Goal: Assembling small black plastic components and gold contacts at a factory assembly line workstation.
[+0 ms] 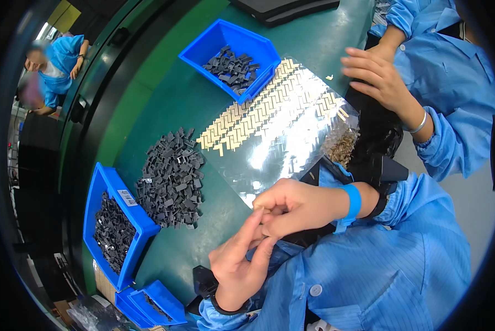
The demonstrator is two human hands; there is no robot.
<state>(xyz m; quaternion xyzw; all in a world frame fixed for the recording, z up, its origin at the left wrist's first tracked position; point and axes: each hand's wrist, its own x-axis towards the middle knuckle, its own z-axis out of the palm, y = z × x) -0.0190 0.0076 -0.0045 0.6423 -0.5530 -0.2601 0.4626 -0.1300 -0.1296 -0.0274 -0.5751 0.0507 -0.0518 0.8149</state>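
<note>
A blue bin (111,220) of dark grey parts overhangs the green table (176,105) at its left edge; just right lies a loose pile of grey parts (170,176), bare green around it; the left hand (237,263) and right hand (294,207) meet near the table's near edge, fingertips pinched together on something too small to tell; beyond lies a clear sheet of gold pieces (269,116); a co-worker's hand (377,74) rests at the far right.
</note>
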